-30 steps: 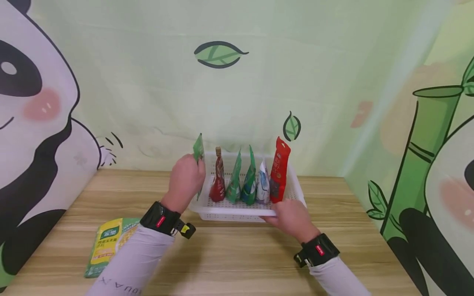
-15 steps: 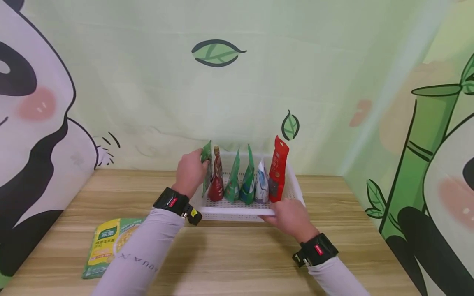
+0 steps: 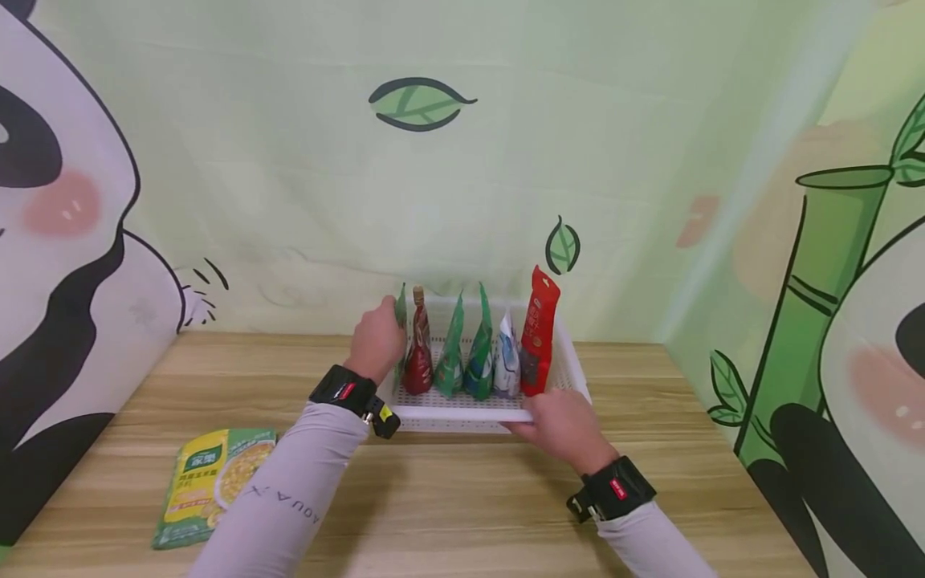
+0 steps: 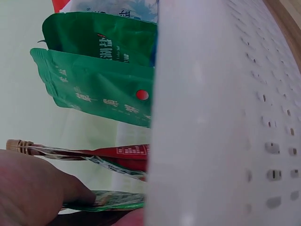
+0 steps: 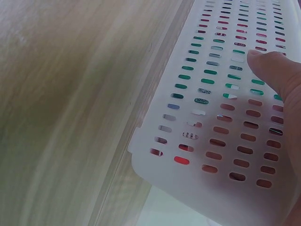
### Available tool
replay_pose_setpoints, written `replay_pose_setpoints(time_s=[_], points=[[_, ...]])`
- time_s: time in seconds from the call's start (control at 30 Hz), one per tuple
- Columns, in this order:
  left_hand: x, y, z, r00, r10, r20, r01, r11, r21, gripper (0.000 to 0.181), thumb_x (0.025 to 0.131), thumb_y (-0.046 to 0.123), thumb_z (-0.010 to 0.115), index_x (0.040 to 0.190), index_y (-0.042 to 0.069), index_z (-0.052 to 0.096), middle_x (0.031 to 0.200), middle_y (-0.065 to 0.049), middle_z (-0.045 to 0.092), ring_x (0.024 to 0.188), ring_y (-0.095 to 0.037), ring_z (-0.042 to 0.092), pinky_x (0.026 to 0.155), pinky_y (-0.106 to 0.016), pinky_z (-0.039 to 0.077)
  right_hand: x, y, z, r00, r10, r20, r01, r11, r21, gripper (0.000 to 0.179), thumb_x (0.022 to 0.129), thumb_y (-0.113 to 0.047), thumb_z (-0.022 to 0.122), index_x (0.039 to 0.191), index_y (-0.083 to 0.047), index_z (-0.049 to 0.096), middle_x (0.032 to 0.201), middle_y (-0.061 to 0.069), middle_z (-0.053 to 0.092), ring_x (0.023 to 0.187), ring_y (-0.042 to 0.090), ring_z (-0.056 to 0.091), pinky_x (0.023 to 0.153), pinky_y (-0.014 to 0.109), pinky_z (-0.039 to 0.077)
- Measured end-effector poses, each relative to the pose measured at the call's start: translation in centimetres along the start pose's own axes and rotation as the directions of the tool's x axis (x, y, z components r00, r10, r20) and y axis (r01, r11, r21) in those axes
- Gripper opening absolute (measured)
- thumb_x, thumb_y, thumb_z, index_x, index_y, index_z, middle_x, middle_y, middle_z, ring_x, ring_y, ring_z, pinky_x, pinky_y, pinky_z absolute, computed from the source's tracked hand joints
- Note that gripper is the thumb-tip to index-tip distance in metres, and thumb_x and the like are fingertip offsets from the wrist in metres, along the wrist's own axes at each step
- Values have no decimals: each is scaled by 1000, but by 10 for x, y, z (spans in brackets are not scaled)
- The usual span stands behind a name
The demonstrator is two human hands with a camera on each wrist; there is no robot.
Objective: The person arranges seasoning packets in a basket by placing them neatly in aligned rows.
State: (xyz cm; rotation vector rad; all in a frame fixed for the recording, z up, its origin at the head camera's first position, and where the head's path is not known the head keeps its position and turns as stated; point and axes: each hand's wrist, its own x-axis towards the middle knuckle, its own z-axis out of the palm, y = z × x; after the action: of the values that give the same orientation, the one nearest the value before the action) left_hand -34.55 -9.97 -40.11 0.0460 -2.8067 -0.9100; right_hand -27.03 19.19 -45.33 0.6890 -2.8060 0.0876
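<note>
My left hand (image 3: pixel 378 341) is at the left end of the white perforated basket (image 3: pixel 462 414), pinching a green packet (image 4: pixel 120 201) that stands on edge. My right hand (image 3: pixel 564 425) grips the basket's front rim near its right corner, thumb (image 5: pixel 270 68) against the outer wall. Inside the basket, a red spouted pouch (image 3: pixel 418 353) stands beside the held packet. Farther right come two green pouches (image 3: pixel 451 357) (image 3: pixel 480 357), a white-and-blue pouch (image 3: pixel 507 361) and a tall red packet (image 3: pixel 540 333) leaning slightly right. The held packet's lower part is mostly hidden in the head view.
A yellow-and-green food pouch (image 3: pixel 209 486) lies flat at the left on the wooden table (image 3: pixel 462 506), partly behind my left sleeve. A printed cloth backdrop (image 3: pixel 289 201) with pandas and leaves rises behind the basket and along both sides.
My left hand has moved right and slightly down with the green packet, bringing it into the basket's left end beside the red spouted pouch. My right hand stays on the rim.
</note>
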Motion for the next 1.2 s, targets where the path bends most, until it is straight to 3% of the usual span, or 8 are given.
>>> replay_pose_setpoints(time_s=[0.17, 0.37, 0.57, 0.83, 1.2], points=[[0, -2, 3, 1000, 8, 25, -8, 1000, -9, 36, 100, 4, 52, 135, 0, 47, 118, -25, 68, 103, -39, 70, 81, -48, 57, 0, -1, 0, 1000, 4, -5, -4, 1000, 5, 35, 87, -50, 78, 85, -15, 73, 51, -11, 44, 45, 6, 40, 47, 22, 30], [-2, -1, 5, 994, -16, 109, 18, 1000, -19, 45, 100, 3, 54, 143, 3, 42, 124, -25, 66, 101, -37, 69, 74, -43, 58, 1, 0, -1, 1000, -11, -17, 11, 1000, -8, 34, 87, -49, 78, 82, -16, 74, 51, -11, 45, 48, 7, 41, 48, 23, 29], [-4, -1, 12, 989, -9, 150, 9, 1000, 0, 44, 95, 0, 58, 136, 1, 44, 119, -25, 66, 99, -36, 68, 71, -41, 57, 1, 1, 0, 1000, -14, -22, 14, 1000, -7, 34, 87, -49, 79, 83, -15, 75, 52, -11, 46, 49, 7, 42, 47, 23, 29], [-11, 3, 14, 988, 37, 148, -38, 999, 7, 40, 93, -1, 61, 130, -2, 45, 115, -25, 67, 101, -36, 69, 78, -44, 59, 0, 0, 1, 1000, 9, 0, -9, 1000, 3, 35, 87, -50, 78, 88, -15, 74, 52, -10, 46, 48, 7, 42, 48, 23, 31], [-34, 14, 3, 987, 107, 120, -116, 991, 73, 32, 95, 0, 59, 125, -4, 47, 108, -24, 68, 87, -31, 71, 64, -37, 58, -1, -3, -3, 1000, 4, -9, -4, 1000, 0, 33, 87, -48, 79, 83, -15, 73, 52, -10, 47, 49, 7, 42, 48, 23, 30]])
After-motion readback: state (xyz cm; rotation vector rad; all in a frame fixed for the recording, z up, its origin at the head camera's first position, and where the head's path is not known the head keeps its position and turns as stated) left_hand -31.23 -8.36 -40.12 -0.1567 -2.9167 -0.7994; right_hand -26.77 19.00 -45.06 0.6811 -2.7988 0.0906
